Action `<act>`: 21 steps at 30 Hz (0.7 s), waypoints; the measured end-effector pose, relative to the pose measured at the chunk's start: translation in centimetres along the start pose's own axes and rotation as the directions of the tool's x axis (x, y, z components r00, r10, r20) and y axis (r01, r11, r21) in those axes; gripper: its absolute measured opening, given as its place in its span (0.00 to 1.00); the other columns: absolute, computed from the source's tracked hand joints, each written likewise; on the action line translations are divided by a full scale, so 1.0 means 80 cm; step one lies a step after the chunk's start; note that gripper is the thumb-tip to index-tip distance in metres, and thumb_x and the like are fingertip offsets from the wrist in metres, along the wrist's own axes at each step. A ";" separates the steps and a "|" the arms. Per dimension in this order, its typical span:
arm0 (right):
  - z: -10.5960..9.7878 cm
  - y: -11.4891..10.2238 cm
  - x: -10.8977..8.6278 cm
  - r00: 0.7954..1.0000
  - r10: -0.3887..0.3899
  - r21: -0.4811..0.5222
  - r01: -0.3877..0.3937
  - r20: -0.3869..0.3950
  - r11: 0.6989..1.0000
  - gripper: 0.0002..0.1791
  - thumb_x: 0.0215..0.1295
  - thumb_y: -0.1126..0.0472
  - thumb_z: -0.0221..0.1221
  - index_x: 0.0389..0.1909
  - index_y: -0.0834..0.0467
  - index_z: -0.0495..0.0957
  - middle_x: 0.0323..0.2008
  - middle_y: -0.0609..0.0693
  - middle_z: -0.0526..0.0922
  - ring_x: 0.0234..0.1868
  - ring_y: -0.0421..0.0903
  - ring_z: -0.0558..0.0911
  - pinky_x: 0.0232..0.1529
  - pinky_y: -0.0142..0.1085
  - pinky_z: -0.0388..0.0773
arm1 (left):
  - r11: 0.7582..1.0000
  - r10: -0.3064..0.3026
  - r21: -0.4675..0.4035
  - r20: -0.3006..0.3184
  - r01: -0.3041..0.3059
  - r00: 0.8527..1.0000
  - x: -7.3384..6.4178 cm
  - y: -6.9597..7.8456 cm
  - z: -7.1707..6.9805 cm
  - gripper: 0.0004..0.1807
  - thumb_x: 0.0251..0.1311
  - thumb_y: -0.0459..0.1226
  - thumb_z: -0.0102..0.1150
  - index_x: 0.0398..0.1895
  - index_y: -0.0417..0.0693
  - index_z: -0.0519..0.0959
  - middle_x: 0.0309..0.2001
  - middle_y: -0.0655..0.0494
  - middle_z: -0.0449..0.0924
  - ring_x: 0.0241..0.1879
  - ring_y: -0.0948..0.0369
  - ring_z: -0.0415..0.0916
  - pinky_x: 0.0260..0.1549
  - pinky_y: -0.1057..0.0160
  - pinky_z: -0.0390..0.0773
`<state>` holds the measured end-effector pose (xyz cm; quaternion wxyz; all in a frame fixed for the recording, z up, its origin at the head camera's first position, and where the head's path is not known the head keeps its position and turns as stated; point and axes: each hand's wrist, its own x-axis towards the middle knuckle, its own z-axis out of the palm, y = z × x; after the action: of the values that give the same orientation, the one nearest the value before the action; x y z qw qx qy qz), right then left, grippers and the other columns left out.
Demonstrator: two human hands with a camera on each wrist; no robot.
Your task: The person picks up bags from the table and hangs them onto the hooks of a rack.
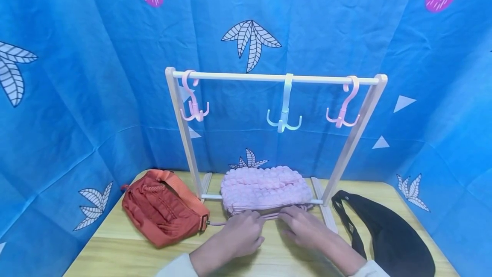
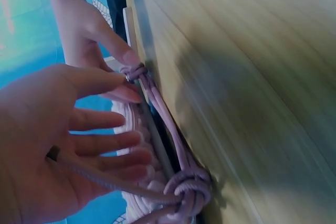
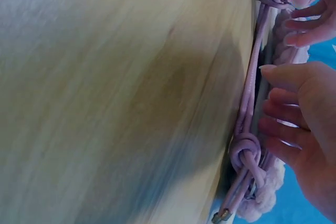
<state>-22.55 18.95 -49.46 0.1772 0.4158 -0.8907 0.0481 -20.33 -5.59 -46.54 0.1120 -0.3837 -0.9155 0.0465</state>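
- Pink ruffled bag (image 1: pixel 265 187): lower centre of head frame, on tabletop (image 1: pixel 111 255)
- Left hand (image 1: pixel 243 232): lower centre, grip loose, fingers extended near knotted cord (image 2: pixel 189 190)
- Right hand (image 1: pixel 303 226): right of centre, grip relaxed, fingers mostly straight

Head view from above, forward-down, 2 close wrist views, tilted, sharing the knotted cord (image 2: pixel 194 187)

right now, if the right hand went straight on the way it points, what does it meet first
Probably the pink bag, just ahead of the right hand in the head view; the cord lies so close that it might come first, as depth is unclear.
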 end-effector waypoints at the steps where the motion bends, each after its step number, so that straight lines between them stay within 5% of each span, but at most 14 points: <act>1: 0.002 0.000 0.000 1.000 -0.002 -0.001 0.002 -0.011 1.000 0.21 0.59 0.58 0.72 0.52 0.61 0.84 0.50 0.52 0.87 0.52 0.49 0.85 0.57 0.44 0.85 | 1.000 -0.022 -0.002 0.023 0.022 0.999 0.002 0.003 0.001 0.19 0.63 0.53 0.66 0.46 0.49 0.84 0.40 0.58 0.84 0.38 0.61 0.80 0.39 0.65 0.84; 10: 0.016 0.003 0.004 0.999 -0.001 -0.035 0.000 -0.042 0.999 0.13 0.62 0.61 0.69 0.48 0.58 0.85 0.47 0.49 0.86 0.50 0.47 0.85 0.55 0.42 0.85 | 0.978 -0.198 -0.013 0.249 0.207 0.948 0.021 0.027 0.006 0.30 0.63 0.55 0.64 0.56 0.40 0.80 0.41 0.50 0.79 0.42 0.55 0.76 0.41 0.59 0.83; 21: 0.026 0.008 0.008 1.000 0.015 -0.099 -0.012 0.027 0.995 0.14 0.63 0.67 0.65 0.50 0.56 0.85 0.49 0.49 0.86 0.52 0.47 0.85 0.57 0.40 0.85 | 0.941 -0.311 -0.029 0.328 0.338 0.892 0.044 0.039 0.017 0.30 0.57 0.50 0.65 0.56 0.37 0.78 0.45 0.46 0.77 0.46 0.52 0.75 0.48 0.54 0.82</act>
<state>-23.97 18.42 -51.13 0.1849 0.4012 -0.8971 -0.0004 -20.88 -0.90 -47.77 -0.0477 -0.2173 -0.9737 0.0495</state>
